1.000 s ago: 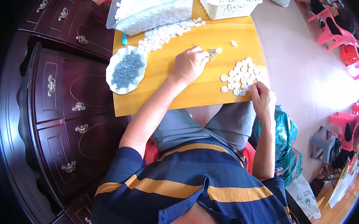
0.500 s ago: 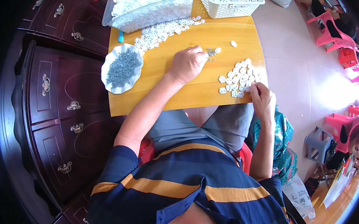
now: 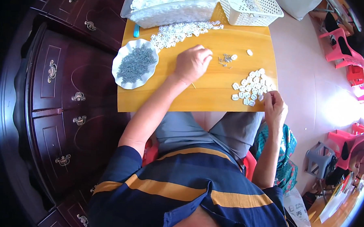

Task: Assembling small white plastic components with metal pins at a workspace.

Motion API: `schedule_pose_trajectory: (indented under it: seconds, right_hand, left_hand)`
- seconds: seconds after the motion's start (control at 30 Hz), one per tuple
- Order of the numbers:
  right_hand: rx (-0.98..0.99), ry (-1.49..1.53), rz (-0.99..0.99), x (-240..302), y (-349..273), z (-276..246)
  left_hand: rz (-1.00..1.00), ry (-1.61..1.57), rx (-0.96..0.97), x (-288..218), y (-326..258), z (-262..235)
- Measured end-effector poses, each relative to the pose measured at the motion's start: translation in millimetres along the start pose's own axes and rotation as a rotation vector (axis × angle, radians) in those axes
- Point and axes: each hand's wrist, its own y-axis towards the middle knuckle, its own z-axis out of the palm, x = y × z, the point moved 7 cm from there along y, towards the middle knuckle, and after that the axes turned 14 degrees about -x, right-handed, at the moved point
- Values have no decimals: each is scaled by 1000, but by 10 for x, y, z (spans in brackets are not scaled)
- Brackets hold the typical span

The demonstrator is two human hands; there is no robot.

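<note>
Maroon wood cabinet (image 3: pixel 97 101): stood along the person's left, its ornate handles facing the work.
Yellow table (image 3: pixel 215 90): spread before the lap, bearing everything being handled.
Clear tub (image 3: pixel 174 18): sat at the far edge, heaped with white pieces.
White basket (image 3: pixel 255 19): stood just right of the tub.
Wavy dish (image 3: pixel 128 85): lay at the table's left, full of thin grey metal pins (image 3: pixel 135 65).
Loose white pieces (image 3: pixel 177 34): spread in a band in front of the tub.
Right-hand cluster (image 3: pixel 252 86): more white pieces, flat, near the table's right edge.
Left hand (image 3: pixel 192 64): hung near mid-table, thumb and fingers drawn together; whether they held anything could not be told.
Right hand (image 3: pixel 275 107): curled at the cluster's near edge, fingertips by a piece; a grip could not be made out.
Small pin pile (image 3: pixel 226 58): lay right of the left hand; the step seemed to be pairing pins with pieces.
Lone white piece (image 3: pixel 249 52): lay apart, beyond the cluster; the next move probably called for a fine pinch and careful alignment.
</note>
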Motion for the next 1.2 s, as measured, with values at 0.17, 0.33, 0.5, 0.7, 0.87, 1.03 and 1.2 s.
schedule_pose_trajectory:
  seconds: [0.17, 0.33, 0.5, 0.7, 0.87, 1.03, 1.2]
  right_hand:
    - [-133, 102, -74, 209, -13, -50]
    - [-187, 201, -131, 423, -131, -9]
    - [-470, 446, -202, 159, -203, 9]
    - [-481, 758, 30, -155, -171, 228]
    - [-426, 616, 82, -179, -59, 352]
    - [-476, 464, -41, -6, 133, 356]
    - [-523, 769, -8, 91, 172, 277]
  left_hand:
    - [-52, 153, -14, 479, 113, -77]
    - [-56, 259, 60, 565, 194, 36]
    - [3, 265, 33, 580, 211, 65]
    - [17, 261, 33, 536, 184, 57]
    - [21, 229, 33, 460, 99, 22]
    - [89, 179, 9, 235, -23, -84]
    - [37, 115, 31, 186, -78, -116]
